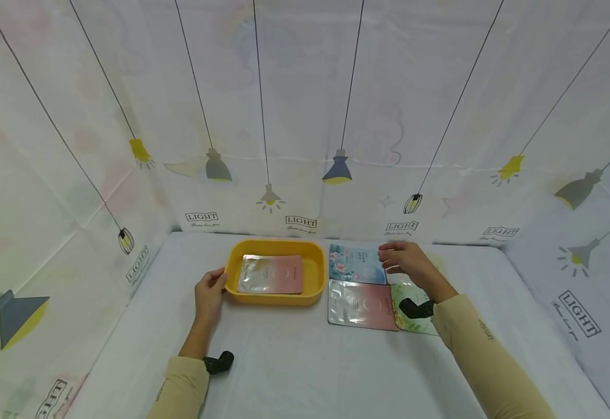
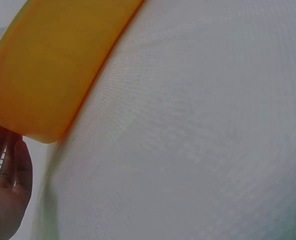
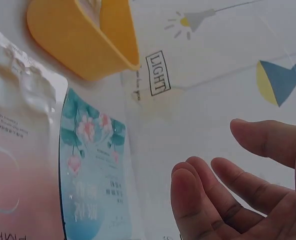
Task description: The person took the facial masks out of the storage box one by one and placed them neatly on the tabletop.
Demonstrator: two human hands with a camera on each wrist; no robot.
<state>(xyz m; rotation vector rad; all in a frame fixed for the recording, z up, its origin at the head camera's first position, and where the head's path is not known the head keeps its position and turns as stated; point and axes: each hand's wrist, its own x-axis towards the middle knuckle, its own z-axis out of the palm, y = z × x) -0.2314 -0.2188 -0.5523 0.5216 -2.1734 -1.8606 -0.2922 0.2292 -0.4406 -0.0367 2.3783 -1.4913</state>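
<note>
A yellow plastic bin stands on the white table with a pink-and-silver face mask packet lying flat inside. My left hand holds the bin's left end; in the left wrist view its fingertips are partly hidden by the bin wall. My right hand hovers with parted, slightly bent fingers and nothing between them. Beside and below it lie a blue flowered mask packet, a second pink-and-silver packet and a green-patterned packet. Another pale packet is mostly covered by the right hand and forearm.
The table is covered with a white cloth. White curtains printed with hanging lamps rise behind the table and on both sides. The packets lie close together, just right of the bin.
</note>
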